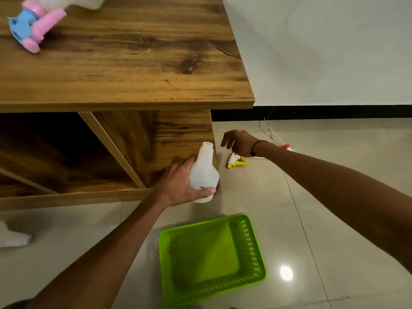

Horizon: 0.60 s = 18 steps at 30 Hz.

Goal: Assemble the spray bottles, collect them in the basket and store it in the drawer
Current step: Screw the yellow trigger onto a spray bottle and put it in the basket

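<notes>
My left hand (178,184) grips a white, capless spray bottle (204,172) upright above the floor, next to the wooden cabinet's corner. My right hand (238,142) hovers with loosely curled fingers, holding nothing, just above a yellow and white trigger sprayer head (236,162) that lies on the tiles. A lime green plastic basket (256,248) sits on the floor in front of me with nothing in it. At the top left of the wooden tabletop (133,63) lies a pink and blue sprayer (31,27) attached to a white bottle that runs out of frame.
The open wooden drawer or cabinet compartment (73,157) lies to the left under the tabletop. A red and white item (288,147) lies behind my right wrist. A white blurred object (13,237) sits at the left edge on the floor. A thin white cable (270,130) runs near the wall.
</notes>
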### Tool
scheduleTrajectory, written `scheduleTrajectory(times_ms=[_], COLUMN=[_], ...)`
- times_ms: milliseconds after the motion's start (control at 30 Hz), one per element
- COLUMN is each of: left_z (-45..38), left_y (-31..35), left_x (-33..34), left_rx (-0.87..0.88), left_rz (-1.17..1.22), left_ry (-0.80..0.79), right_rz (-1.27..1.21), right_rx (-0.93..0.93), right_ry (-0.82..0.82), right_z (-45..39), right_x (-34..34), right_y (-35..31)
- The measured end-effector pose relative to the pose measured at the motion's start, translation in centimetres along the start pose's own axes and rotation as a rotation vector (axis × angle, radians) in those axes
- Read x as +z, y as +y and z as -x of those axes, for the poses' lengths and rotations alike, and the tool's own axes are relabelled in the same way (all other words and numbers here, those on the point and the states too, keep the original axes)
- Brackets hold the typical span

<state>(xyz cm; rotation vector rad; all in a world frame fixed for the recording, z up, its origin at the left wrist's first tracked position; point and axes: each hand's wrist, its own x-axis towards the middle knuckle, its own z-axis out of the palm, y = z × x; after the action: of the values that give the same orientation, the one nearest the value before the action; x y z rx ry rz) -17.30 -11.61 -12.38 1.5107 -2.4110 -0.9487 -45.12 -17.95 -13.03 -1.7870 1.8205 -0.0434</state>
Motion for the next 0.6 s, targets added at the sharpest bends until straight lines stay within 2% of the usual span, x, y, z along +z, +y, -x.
scheduleTrajectory(times_ms=[133, 233, 400, 500, 600], left_z=[-1.4, -1.8, -2.0, -1.7, -1.0], left_y=[0.6, 0.9, 1.1, 1.2, 0.9], left_x=[0.0, 0.2, 0.6, 0.5, 0.2], left_rx=[0.040, 0.061, 0.065, 0.094, 0.088], left_rz=[0.039, 0.034, 0.077, 0.056, 0.046], left_ry=[0.029, 0.031, 0.044, 0.042, 0.024], right_rz=[0.359, 0.516, 0.681, 0.632, 0.294], right_rx=[0.065, 0.088, 0.073, 0.060, 0.095], right_ry=[-0.116, -0.186, -0.111, -0.039, 0.106], right_z=[-2.6, -3.1, -2.4, -2.3, -1.6], right_x=[2.6, 4.6, 6.9, 7.3, 5.9], right_y=[3.2, 4.6, 5.1, 5.2, 4.8])
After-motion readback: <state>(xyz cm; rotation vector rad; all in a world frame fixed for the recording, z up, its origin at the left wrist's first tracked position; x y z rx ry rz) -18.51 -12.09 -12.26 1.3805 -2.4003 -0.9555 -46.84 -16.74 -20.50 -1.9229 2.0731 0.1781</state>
